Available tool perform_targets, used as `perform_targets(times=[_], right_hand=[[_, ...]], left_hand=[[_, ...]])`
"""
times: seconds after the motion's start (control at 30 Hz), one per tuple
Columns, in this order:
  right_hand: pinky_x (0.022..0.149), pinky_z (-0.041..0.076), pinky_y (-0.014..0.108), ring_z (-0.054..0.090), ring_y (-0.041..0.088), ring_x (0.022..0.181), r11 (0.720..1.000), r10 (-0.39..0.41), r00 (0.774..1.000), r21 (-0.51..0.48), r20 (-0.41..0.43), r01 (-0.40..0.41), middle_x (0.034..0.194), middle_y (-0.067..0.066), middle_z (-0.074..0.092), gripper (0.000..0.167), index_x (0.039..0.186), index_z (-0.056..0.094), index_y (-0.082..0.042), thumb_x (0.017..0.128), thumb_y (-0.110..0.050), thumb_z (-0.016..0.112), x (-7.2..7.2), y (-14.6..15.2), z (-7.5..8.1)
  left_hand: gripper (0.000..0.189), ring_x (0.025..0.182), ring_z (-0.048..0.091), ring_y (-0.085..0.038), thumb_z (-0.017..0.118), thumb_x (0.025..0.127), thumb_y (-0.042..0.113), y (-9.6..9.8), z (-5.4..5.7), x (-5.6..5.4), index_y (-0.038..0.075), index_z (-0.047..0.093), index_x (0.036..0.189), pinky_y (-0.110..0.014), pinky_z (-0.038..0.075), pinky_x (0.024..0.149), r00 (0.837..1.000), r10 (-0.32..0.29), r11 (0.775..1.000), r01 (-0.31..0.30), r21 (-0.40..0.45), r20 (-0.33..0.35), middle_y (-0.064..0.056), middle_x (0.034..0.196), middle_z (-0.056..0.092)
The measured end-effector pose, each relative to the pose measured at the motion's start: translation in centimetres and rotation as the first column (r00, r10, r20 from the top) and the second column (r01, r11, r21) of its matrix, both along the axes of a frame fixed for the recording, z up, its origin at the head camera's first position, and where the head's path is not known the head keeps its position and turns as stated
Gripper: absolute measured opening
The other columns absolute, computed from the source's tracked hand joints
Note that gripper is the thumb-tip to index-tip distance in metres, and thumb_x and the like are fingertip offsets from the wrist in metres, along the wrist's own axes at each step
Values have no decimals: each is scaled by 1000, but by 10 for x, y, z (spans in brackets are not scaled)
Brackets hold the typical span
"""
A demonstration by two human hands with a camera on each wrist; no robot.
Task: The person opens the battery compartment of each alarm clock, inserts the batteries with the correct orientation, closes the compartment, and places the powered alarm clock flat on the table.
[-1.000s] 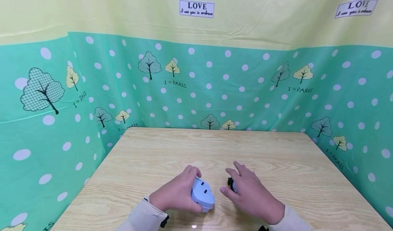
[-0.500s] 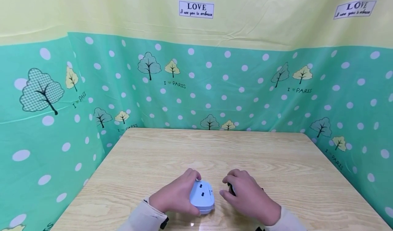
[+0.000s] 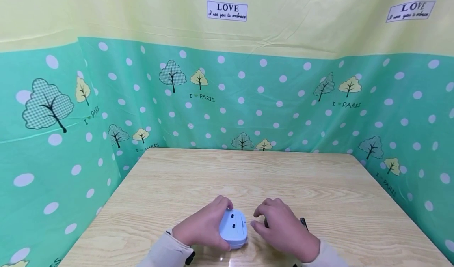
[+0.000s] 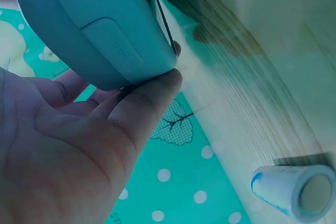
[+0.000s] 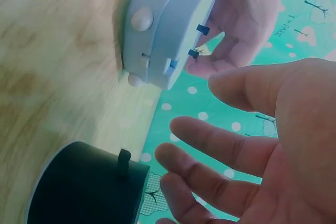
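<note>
A light blue alarm clock (image 3: 234, 233) lies back side up, two black knobs (image 5: 202, 30) showing. My left hand (image 3: 205, 225) grips it from the left, thumb at the near side and fingers at the far side. In the left wrist view its side carries a panel (image 4: 113, 45) with raised lettering. My right hand (image 3: 281, 227) is just to the right, fingers bent loosely and spread apart, holding nothing. Beside those fingers stands a black round clock (image 5: 86, 187) with a small black tab; in the head view the hand mostly covers it.
A white and blue cylinder (image 4: 278, 184) lies on the table in the left wrist view. A dark tip (image 3: 303, 222) shows beyond the right hand. The wooden table (image 3: 248, 172) is backed by a dotted green and yellow curtain (image 3: 244, 85).
The blue clock has turned in my left hand, showing its back more squarely. My right hand has shifted slightly nearer and left, its fingers more bent, covering the black clock's pale dial.
</note>
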State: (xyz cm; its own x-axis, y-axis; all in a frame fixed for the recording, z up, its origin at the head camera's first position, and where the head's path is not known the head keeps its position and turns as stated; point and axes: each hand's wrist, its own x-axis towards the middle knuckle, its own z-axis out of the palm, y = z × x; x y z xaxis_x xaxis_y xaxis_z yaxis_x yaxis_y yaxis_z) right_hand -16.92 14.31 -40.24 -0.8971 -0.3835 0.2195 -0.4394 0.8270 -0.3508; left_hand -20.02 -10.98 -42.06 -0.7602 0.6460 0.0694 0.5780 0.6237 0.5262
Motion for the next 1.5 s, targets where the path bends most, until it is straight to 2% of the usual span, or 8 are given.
perform_targets(times=[0.17, 0.4, 0.53, 0.73, 1.03, 1.5], right_hand=[[72, 45, 29, 51, 7, 84, 1000, 20, 1000, 12, -23, -20, 88, -14, 63, 12, 89, 76, -23, 92, -35, 75, -1, -3, -3], [72, 43, 28, 49, 4, 78, 999, 41, 998, -12, 42, -41, 79, -20, 57, 11, 84, 73, -27, 93, -34, 73, -2, -10, -3], [70, 42, 26, 48, 4, 75, 998, 59, 998, -40, 32, -58, 77, -19, 55, 12, 81, 71, -26, 92, -30, 73, -1, -13, -4], [67, 42, 24, 47, 5, 72, 996, 60, 997, -69, 56, -56, 75, -17, 53, 10, 82, 70, -25, 91, -28, 73, -1, -17, -6], [67, 41, 24, 48, 5, 72, 995, 68, 995, -82, 79, -61, 75, -16, 53, 12, 82, 70, -25, 92, -30, 73, -1, -24, -10], [61, 41, 22, 47, 3, 67, 996, 55, 994, -76, 92, -48, 73, -14, 52, 14, 80, 68, -23, 91, -29, 72, -2, -28, -15]], left_hand=[[90, 95, 52, -2, 94, 54, 29, 1, 0, -1, 12, 50, 131, -20, 50, 87, 1000, 1, 1000, -1, -9, 0, 8, 115, 50], [91, 97, 52, -1, 96, 53, 26, 1, 0, 0, 13, 50, 130, -20, 50, 87, 1000, -2, 1000, 2, -20, 2, 8, 116, 50], [91, 98, 52, -1, 96, 53, 25, 2, -1, 0, 13, 50, 131, -20, 50, 88, 1000, -7, 1000, 7, -26, -5, 8, 117, 50], [92, 98, 52, -1, 96, 51, 24, 2, 0, 1, 12, 51, 131, -20, 51, 89, 1000, -7, 1000, 7, -29, -10, 8, 116, 50], [91, 97, 52, -1, 95, 52, 20, 2, -3, 1, 16, 50, 130, -20, 50, 87, 999, 19, 1000, -18, -26, 36, 10, 117, 49], [88, 97, 52, -1, 93, 54, 20, 1, -3, 2, 16, 50, 131, -18, 48, 85, 999, 23, 999, -22, -47, 24, 11, 117, 48]])
